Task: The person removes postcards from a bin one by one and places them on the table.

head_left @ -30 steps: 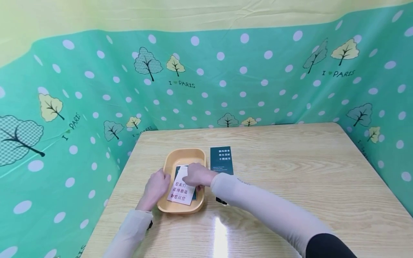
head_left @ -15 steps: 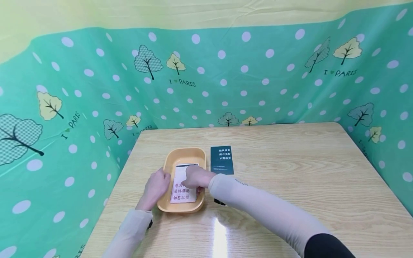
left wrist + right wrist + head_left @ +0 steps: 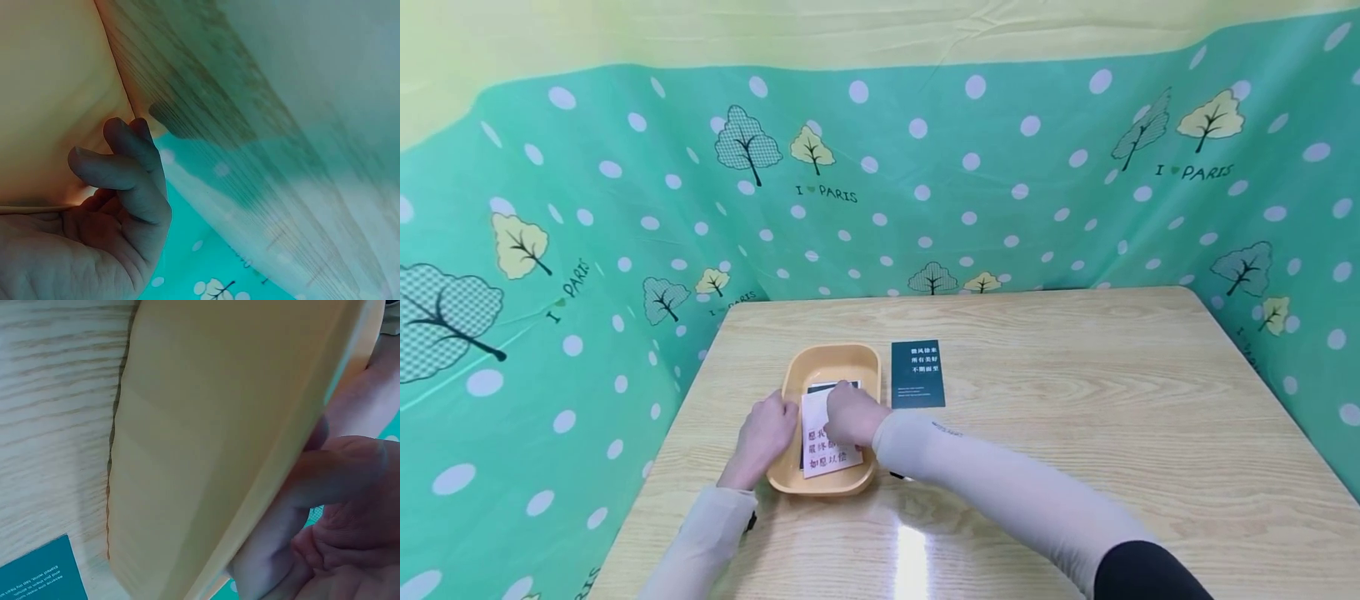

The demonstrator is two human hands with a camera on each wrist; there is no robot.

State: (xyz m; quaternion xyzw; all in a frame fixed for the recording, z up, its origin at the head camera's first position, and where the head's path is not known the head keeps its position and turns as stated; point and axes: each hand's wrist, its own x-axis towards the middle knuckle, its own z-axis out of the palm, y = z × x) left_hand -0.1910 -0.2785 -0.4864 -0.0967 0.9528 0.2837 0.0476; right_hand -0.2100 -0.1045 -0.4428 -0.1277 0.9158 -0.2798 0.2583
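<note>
A shallow, pale orange plastic basin (image 3: 831,353) sits on the table. My left hand (image 3: 769,427) grips its left rim; the left wrist view shows those fingers (image 3: 128,178) curled at the basin's wall (image 3: 56,94). My right hand (image 3: 852,415) is inside the basin and pinches a white card (image 3: 835,463) with several lines of printed characters. The card lies askew over other cards, whose dark edge shows behind it. From the right wrist, the basin's outer side (image 3: 200,437) covers the cards and part of my curled fingers (image 3: 275,531).
A dark green card (image 3: 917,375) with white lettering lies flat on the wooden table (image 3: 1075,400), just right of the basin. A green dotted curtain (image 3: 970,183) stands around the back and sides. Light glares on the table's front (image 3: 912,558).
The white card under my right hand has turned, first straightening, then tilting the other way over the cards below. My right hand shifted slightly. My left hand stayed on the rim.
</note>
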